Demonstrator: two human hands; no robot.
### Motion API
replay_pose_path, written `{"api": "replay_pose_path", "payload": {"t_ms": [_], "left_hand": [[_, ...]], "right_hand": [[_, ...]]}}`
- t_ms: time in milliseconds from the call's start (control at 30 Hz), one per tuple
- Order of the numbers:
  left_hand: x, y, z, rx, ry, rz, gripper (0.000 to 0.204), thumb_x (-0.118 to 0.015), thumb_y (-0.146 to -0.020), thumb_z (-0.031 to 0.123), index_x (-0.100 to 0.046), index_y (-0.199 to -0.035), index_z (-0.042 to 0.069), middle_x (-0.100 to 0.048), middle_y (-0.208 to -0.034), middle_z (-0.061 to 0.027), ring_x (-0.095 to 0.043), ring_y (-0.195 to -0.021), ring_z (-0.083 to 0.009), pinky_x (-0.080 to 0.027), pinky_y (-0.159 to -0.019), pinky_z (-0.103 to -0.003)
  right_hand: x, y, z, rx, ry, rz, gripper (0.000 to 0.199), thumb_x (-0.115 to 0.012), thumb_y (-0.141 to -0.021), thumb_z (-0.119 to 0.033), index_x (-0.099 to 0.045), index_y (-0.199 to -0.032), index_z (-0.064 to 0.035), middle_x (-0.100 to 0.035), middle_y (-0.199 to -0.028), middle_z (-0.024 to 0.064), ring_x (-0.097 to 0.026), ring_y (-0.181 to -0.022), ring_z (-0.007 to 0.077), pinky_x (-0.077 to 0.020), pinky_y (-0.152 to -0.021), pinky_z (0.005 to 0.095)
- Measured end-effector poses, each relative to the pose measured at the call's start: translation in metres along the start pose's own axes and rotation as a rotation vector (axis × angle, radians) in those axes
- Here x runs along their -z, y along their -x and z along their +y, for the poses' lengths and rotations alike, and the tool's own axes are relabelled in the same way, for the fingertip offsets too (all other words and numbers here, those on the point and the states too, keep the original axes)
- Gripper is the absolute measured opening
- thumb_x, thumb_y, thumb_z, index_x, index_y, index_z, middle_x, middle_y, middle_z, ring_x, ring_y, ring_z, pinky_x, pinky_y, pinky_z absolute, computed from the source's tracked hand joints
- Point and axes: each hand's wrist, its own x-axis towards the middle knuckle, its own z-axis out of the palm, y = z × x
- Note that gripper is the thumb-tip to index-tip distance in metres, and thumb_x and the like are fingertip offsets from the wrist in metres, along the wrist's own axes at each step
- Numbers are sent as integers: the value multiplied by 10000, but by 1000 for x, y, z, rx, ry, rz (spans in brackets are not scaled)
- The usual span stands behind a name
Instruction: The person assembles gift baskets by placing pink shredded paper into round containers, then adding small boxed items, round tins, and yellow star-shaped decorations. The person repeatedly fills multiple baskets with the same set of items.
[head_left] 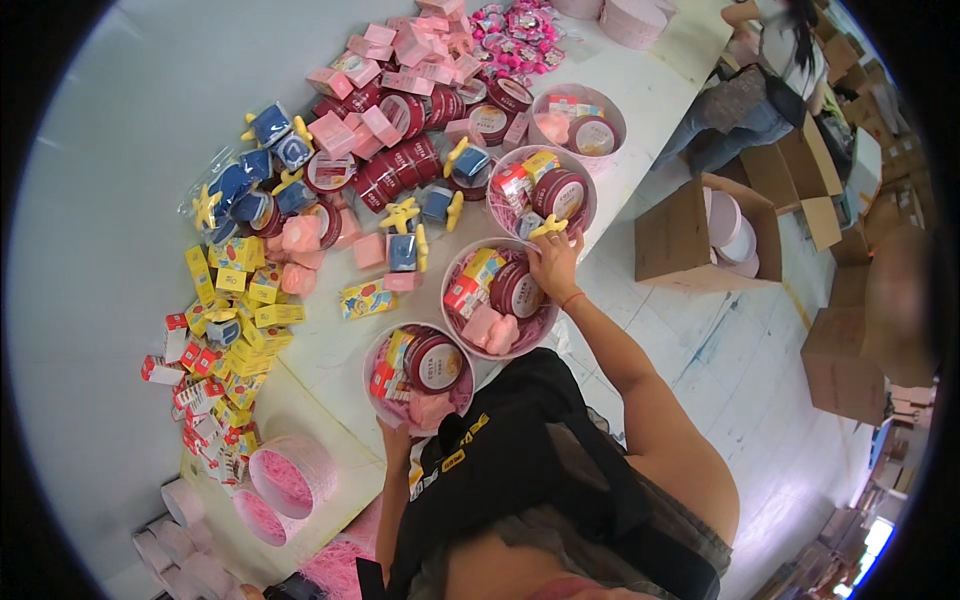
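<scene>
My right hand [556, 262] is closed on a yellow star-shaped toy with a blue body [540, 226], at the near side of a round pink box [591, 222]. In that box lie a red-and-white carton, a yellow carton and a dark red round tin [560, 193]. Between my hands stands a second round box [447, 318] with a tin, cartons and pink pieces. My left hand [396, 438] grips the near wall of a third round box [370, 388], its fingers mostly hidden. This one holds a tin, small cartons and a pink lump on pink shreds.
Across the table are heaped dark red tins [398, 172], pink boxes [333, 133], blue-and-yellow toys [270, 125] and yellow cartons [262, 335]. Another filled round box [618, 125] stands farther off. Shred-lined round boxes [315, 465] are at lower left. Right, an open carton [690, 240] sits on the floor near a person [735, 110].
</scene>
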Motion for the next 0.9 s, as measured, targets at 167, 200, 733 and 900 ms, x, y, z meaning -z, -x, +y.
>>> {"api": "replay_pose_path", "payload": {"t_ms": [167,200,733,900], "left_hand": [[-86,0,69,135,71,-6,768,-454,-798,-13,-145,-1493,89,-409,-1370,-204,-523,-1202,-335,-604,-847,-427],[-103,1,84,177,66,-20,768,-458,-802,-8,-141,-1494,92,-411,-1367,-209,-531,-1194,-338,-608,-835,-430],[-318,-124,136,-174,344,-96,724,-632,-912,264,-257,-1517,135,-471,-1384,-187,-654,-985,-252,-562,-602,-347],[-228,-109,126,-304,185,101,641,-654,-916,182,-359,-1477,88,-382,-1504,-138,-390,-1387,-272,-377,-1100,-389]], "right_hand": [[-6,-34,62,-72,-15,51,156,-660,-790,-152,-683,-941,-118,-653,-1003,74,-585,-1060,270,-148,-1118,646],[-6,-46,74,-80,-10,55,159,-661,-789,-152,-682,-944,-120,-652,-1002,73,-585,-1062,269,-138,-1118,656],[-14,-156,229,-206,-196,344,677,-738,-839,-441,-586,-1225,94,-623,-1178,266,-571,-1139,377,-406,-1042,484],[1,11,166,-430,-505,90,562,-556,-995,-331,-544,-1235,177,-575,-1244,338,-564,-1145,424,-421,-1015,467]]}}
